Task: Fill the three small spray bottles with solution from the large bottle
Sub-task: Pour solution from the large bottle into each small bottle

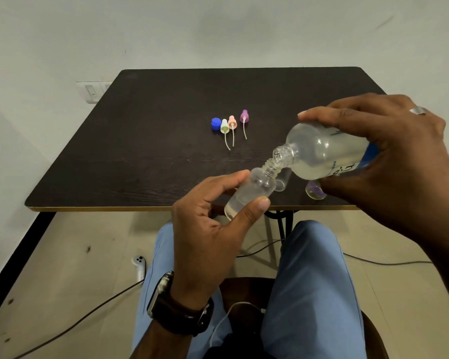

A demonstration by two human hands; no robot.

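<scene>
Pouring is under way at centre right of the frame: the large bottle is tipped with its mouth meeting the neck of a small spray bottle, which already shows a little liquid at its base. To do this well, keep the two necks aligned and raise the big bottle's tilt gently (a sudden surge would likely spill over the worktop edge).

The left hand has thumb and fingers curled round the small bottle; the right hand grips the large bottle's body. Two more small bottles stand behind, partly hidden. The spray caps lie upper centre.
</scene>
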